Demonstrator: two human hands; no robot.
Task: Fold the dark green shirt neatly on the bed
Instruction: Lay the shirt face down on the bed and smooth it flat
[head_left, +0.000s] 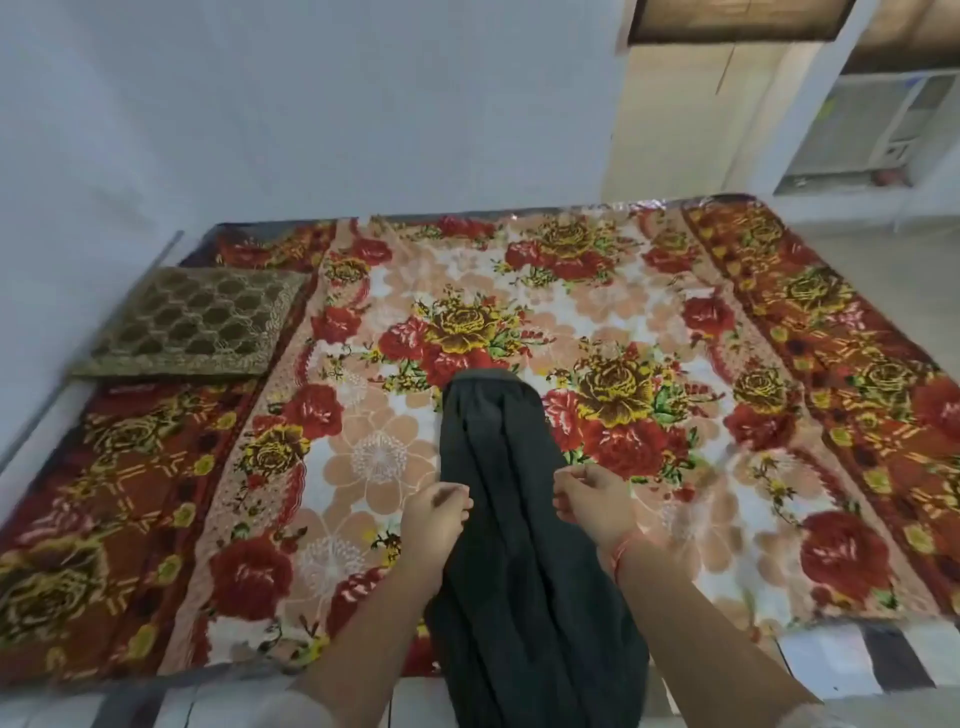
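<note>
The dark green shirt (498, 467) hangs bunched in a long narrow drape between my two hands, its far end resting on the bed (779, 332) near the middle. My left hand (434, 512) pinches the shirt's left edge with curled fingers. On the other side, my right hand (592, 501) pinches the right edge at about the same height. The shirt's near end drops past the bed's front edge toward me, out of view.
A floral red, peach and gold blanket covers the whole bed. A brown-gold patterned cushion (192, 322) lies at the far left. A pale wall stands behind the bed, and a white cooler (857, 130) sits at the back right.
</note>
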